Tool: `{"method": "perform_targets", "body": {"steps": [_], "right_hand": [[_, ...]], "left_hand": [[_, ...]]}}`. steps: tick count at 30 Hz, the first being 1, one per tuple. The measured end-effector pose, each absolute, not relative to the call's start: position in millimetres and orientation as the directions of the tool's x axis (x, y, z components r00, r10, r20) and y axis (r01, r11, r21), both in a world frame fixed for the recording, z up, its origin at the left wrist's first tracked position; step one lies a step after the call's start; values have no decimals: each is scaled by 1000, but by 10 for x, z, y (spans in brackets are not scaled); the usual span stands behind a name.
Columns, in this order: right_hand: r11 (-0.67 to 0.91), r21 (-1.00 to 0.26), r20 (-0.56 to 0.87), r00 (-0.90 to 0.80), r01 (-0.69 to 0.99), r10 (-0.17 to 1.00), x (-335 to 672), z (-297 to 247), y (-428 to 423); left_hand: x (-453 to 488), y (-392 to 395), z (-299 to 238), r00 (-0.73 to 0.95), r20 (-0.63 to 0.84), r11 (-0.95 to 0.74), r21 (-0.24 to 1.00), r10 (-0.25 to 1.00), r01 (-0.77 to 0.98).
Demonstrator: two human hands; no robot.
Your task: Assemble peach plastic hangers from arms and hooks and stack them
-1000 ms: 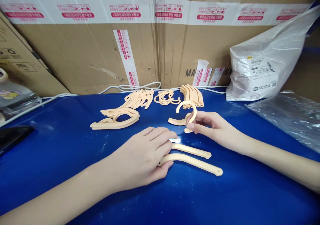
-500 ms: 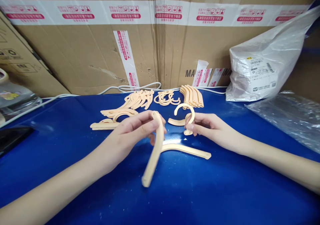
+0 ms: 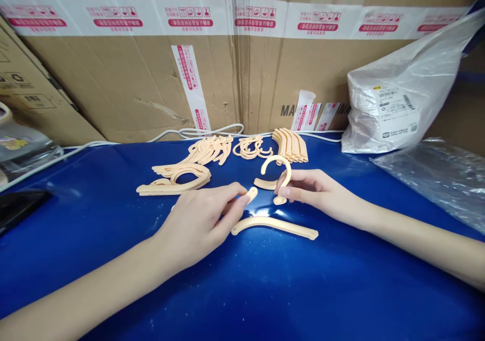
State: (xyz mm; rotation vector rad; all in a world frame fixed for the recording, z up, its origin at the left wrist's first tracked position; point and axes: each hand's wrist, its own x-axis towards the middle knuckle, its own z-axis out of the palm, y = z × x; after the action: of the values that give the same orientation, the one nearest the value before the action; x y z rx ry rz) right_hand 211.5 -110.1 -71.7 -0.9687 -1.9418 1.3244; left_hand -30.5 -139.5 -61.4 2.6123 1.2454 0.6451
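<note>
My left hand point(image 3: 206, 212) is closed on a beige plastic hanger arm point(image 3: 252, 195); only its holed end shows past my fingertips, and most of it is hidden behind the hand. My right hand point(image 3: 306, 189) pinches the lower end of a beige hanger hook point(image 3: 288, 168), its curve standing upright and opening to the left. A small gap separates the arm's end from the hook's base. Below both hands a loose curved hanger arm point(image 3: 275, 224) lies on the blue table. Another short beige piece point(image 3: 265, 184) lies just behind the hook, partly covered by my right hand.
Along the back are a heap of hanger arms point(image 3: 208, 150), a pile of hooks point(image 3: 252, 148) and a row of nested arms point(image 3: 291, 145). Folded hangers point(image 3: 174, 182) lie left. A cardboard box point(image 3: 144, 78), white cable point(image 3: 212, 131), plastic-wrapped package point(image 3: 394, 103) and dark object point(image 3: 22, 207) surround them.
My left hand has turned the hanger arm from pointing down towards me to lying behind the hand, its holed end now towards the hook. My right hand has shifted slightly left with the hook.
</note>
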Motion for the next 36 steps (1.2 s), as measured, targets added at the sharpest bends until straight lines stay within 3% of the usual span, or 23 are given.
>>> {"method": "perform_targets", "body": {"steps": [7,13,26,36], "right_hand": [[60,-997,41,-368,41,929,1951,-677,-1082],[86,-994,100,-211,-74,972,1895,-755,-1066],[110,-992,123,-242,-67,962,1914,-785,-1137],[50,-985,96,-281,-168,955,1912,-792,-1118]], "left_hand": [[-186,-1381,-609,579,426,-689,165,695,705],[-118,-1315,-693,630,423,-739,165,651,653],[-190,-1341,-693,659,435,-760,99,613,642],[-190,-1305,-741,681,451,-779,53,577,625]]}}
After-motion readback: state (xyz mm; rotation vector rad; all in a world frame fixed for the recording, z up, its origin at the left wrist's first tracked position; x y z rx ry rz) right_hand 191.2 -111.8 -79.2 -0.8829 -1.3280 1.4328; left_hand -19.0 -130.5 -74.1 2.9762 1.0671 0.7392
